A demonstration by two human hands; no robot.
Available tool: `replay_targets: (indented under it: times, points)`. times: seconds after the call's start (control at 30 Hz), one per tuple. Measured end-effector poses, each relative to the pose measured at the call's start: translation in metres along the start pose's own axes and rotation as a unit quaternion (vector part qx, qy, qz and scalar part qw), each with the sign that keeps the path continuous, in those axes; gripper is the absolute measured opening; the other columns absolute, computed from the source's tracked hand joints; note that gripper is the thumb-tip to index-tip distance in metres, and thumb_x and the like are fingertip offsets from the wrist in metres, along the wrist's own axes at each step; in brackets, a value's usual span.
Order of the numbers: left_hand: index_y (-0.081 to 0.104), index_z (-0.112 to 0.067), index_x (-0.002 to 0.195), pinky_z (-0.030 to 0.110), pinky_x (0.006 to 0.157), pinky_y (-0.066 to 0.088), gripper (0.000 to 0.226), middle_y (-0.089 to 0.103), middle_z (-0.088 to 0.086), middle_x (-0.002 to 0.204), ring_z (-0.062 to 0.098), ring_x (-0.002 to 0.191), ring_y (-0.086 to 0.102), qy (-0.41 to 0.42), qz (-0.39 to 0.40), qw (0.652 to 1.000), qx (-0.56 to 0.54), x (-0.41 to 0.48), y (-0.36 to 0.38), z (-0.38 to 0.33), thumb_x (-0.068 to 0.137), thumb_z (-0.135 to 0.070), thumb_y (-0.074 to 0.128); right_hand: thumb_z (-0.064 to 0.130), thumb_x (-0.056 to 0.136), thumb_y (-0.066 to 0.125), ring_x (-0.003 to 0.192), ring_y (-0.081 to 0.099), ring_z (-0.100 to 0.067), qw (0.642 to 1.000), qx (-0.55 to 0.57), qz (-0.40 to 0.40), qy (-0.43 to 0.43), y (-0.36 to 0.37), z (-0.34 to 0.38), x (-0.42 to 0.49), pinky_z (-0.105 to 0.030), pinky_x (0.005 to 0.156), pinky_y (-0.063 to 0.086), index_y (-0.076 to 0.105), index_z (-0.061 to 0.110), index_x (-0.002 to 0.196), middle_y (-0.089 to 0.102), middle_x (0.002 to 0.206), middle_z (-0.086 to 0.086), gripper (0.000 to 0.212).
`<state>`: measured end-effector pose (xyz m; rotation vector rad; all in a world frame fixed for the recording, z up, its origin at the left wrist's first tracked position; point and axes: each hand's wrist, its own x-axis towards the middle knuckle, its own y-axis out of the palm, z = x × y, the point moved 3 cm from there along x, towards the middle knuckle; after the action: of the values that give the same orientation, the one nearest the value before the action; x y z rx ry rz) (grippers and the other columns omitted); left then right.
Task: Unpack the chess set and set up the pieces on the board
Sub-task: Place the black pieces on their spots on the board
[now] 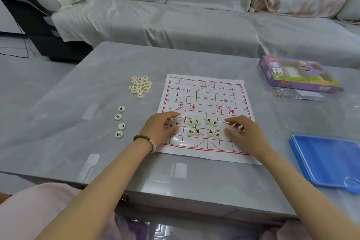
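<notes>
Black pieces (pixel 197 131): on the near half of the board (pixel 206 93), between the two hands.

Left fingers (pixel 171 116): bent, close together, tips down at the board's left edge over two of the pieces. Pinching or only touching: cannot tell.

Right fingers (pixel 234 121): bent, slightly spread, thumb below them, tips down beside a piece mostly hidden by the hand. Gripping or touching: cannot tell.

Left hand (pixel 160 128): palm down over the near left part of the board. Bead bracelet (pixel 147 140) on its wrist.

Right hand (pixel 246 132): palm down over the near right part of the board. Both forearms are bare and reach in from the near table edge.

Between the hands: eight black pieces, face up, in two loose rows of four, mostly in close pairs.

Left of the board, on the table (pixel 87 93): four more black pieces in a near-to-far column, apart from one another. Farther back, off the board's far left corner: red pieces (pixel 140 85) in a tight heap.

Right of the board: purple box (pixel 300 74) lies flat at the far right, with clear wrappers (pixel 307 95) just in front of it. Blue tray (pixel 327 160) at the near right, partly cut by the frame edge.

Behind the table: sofa (pixel 194 15) under pale cloth.
</notes>
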<state>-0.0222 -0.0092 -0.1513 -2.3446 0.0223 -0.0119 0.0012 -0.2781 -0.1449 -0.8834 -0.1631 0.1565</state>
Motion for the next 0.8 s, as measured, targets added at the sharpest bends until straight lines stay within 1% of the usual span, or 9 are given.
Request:
replay_targets:
  times: [0.13,0.2,0.3,0.4,0.5,0.6,0.67,0.73,0.8]
  points:
    - [0.05,-0.022,0.131,0.028,0.101,0.034,0.04,0.053,0.002,0.132,0.019,0.122,0.044,0.041,-0.045,0.993,0.097,-0.006,-0.028,0.018,0.093,-0.035,0.048,0.026,0.085,0.066,0.09,0.052,-0.005,0.999,0.002,-0.01,-0.041,0.01,0.021,0.007,-0.006,0.073,0.034,0.061,0.028,0.111,0.059,0.105,0.01,0.026]
    - [0.041,-0.019,0.138,0.032,0.11,0.022,0.045,0.04,0.003,0.144,0.021,0.135,0.03,0.03,-0.047,0.986,0.154,-0.008,-0.044,0.036,0.097,-0.036,0.036,0.026,0.086,0.065,0.092,0.052,-0.005,0.998,0.006,0.004,-0.063,0.022,0.041,0.011,-0.007,0.075,0.035,0.06,0.028,0.112,0.058,0.107,0.011,0.027]
    - [0.023,-0.019,0.146,0.035,0.115,0.007,0.05,0.015,0.0,0.155,0.019,0.144,0.007,-0.037,-0.01,0.974,0.224,-0.011,-0.066,0.069,0.1,-0.037,0.02,0.027,0.087,0.064,0.094,0.052,-0.004,0.994,0.016,0.03,-0.102,0.046,0.077,0.017,-0.009,0.079,0.038,0.06,0.028,0.113,0.057,0.11,0.01,0.027]
    - [0.008,-0.022,0.148,0.032,0.115,0.0,0.048,-0.002,-0.002,0.157,0.016,0.144,-0.006,-0.057,0.062,0.964,0.253,-0.017,-0.077,0.091,0.101,-0.029,0.015,0.027,0.089,0.061,0.1,0.052,-0.005,0.989,0.026,0.068,-0.13,0.075,0.113,0.019,-0.019,0.089,0.043,0.059,0.027,0.116,0.056,0.116,0.009,0.027]
    - [0.002,-0.023,0.149,0.031,0.116,-0.001,0.048,-0.007,-0.005,0.156,0.014,0.143,-0.008,-0.057,0.086,0.964,0.246,-0.023,-0.086,0.103,0.101,-0.027,0.008,0.027,0.091,0.058,0.11,0.051,-0.007,0.981,0.018,0.094,-0.172,0.103,0.145,0.019,-0.018,0.094,0.037,0.058,0.025,0.12,0.055,0.123,0.006,0.029]
    - [0.004,-0.021,0.149,0.029,0.116,0.001,0.048,-0.004,-0.003,0.156,0.015,0.144,-0.005,-0.035,0.079,0.963,0.254,-0.023,-0.094,0.113,0.101,-0.026,0.009,0.026,0.092,0.056,0.119,0.047,-0.01,0.97,0.008,0.131,-0.203,0.128,0.172,0.019,-0.016,0.096,0.03,0.055,0.021,0.126,0.052,0.131,0.004,0.034]
    - [0.007,-0.021,0.149,0.027,0.115,0.001,0.05,-0.001,-0.004,0.156,0.014,0.144,-0.002,-0.027,0.075,0.965,0.249,-0.025,-0.098,0.121,0.101,-0.034,0.009,0.027,0.093,0.055,0.126,0.043,-0.012,0.961,-0.009,0.155,-0.227,0.144,0.187,0.02,-0.017,0.101,0.027,0.051,0.02,0.131,0.047,0.139,0.003,0.039]
    - [0.009,-0.023,0.148,0.025,0.115,0.0,0.065,0.002,-0.006,0.156,0.012,0.144,0.0,-0.018,0.065,0.968,0.243,-0.032,-0.103,0.13,0.091,-0.053,0.001,0.029,0.094,0.053,0.133,0.037,-0.012,0.955,-0.015,0.179,-0.235,0.157,0.198,0.02,-0.019,0.107,0.023,0.046,0.019,0.136,0.041,0.145,0.003,0.044]
    - [0.009,-0.023,0.148,0.022,0.114,-0.001,0.083,0.004,-0.006,0.156,0.01,0.143,0.002,-0.011,0.058,0.969,0.24,-0.041,-0.108,0.136,0.077,-0.061,-0.008,0.03,0.095,0.051,0.136,0.032,-0.012,0.952,-0.022,0.192,-0.238,0.168,0.206,0.021,-0.021,0.11,0.02,0.042,0.018,0.139,0.037,0.148,0.002,0.048]
